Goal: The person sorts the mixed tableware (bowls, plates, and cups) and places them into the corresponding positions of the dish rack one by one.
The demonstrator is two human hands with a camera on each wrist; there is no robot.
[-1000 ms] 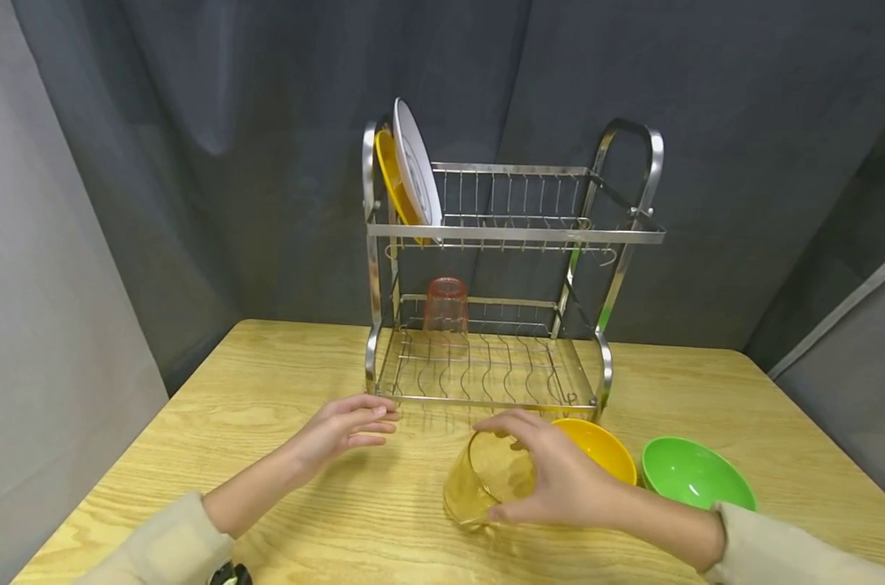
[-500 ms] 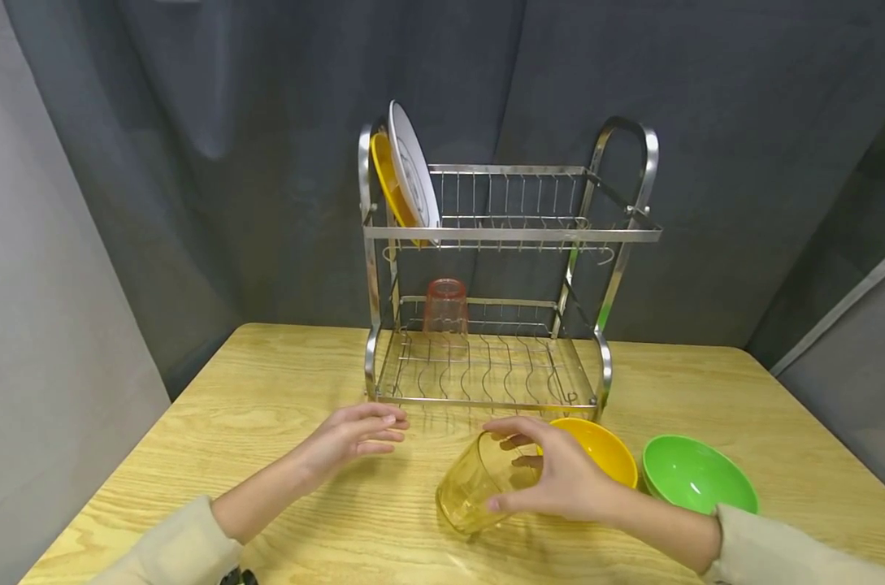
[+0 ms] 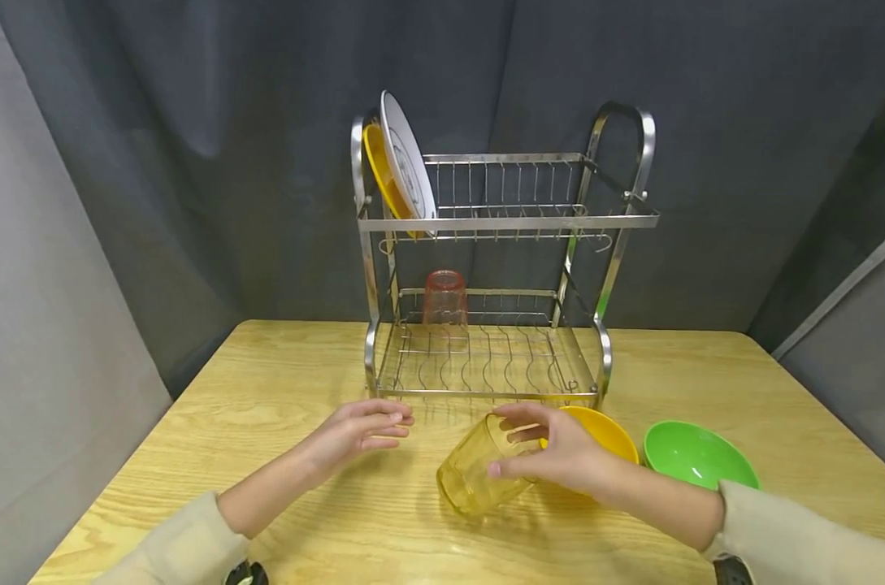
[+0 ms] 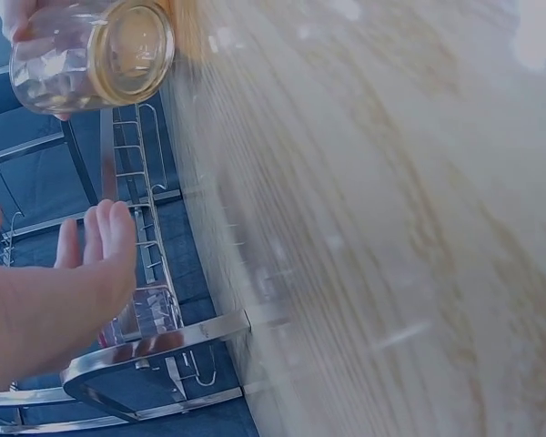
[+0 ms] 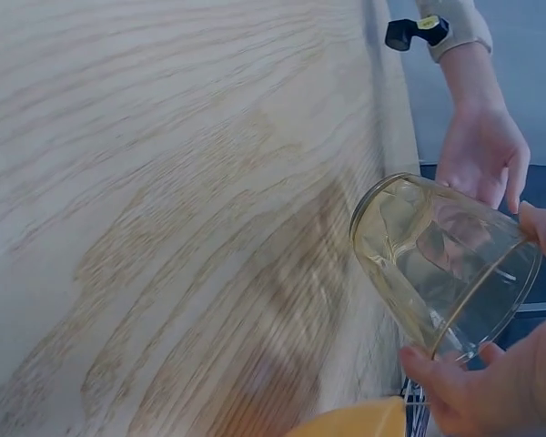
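Note:
A clear yellow drinking glass (image 3: 479,470) is tilted above the table, its base toward the lower left. My right hand (image 3: 552,451) grips it near the rim, thumb on the near side and fingers on the far side; the right wrist view shows the same glass (image 5: 441,264) between thumb and fingers. To its left, my left hand (image 3: 362,435) hovers with fingers extended, apart from the glass and holding nothing. In the left wrist view the left hand (image 4: 68,282) has its fingers straight, with the dish rack (image 4: 155,341) behind it.
A two-tier metal dish rack (image 3: 486,395) stands at the back. Its upper tier holds a white plate (image 3: 407,158) and a yellow plate (image 3: 383,175); a pink glass (image 3: 445,301) sits upside down below. A yellow bowl (image 3: 603,431) and a green bowl (image 3: 698,453) stand at right.
The glass in my right hand has tilted further and risen slightly. My left hand has shifted a little to the right. The head view has shifted slightly.

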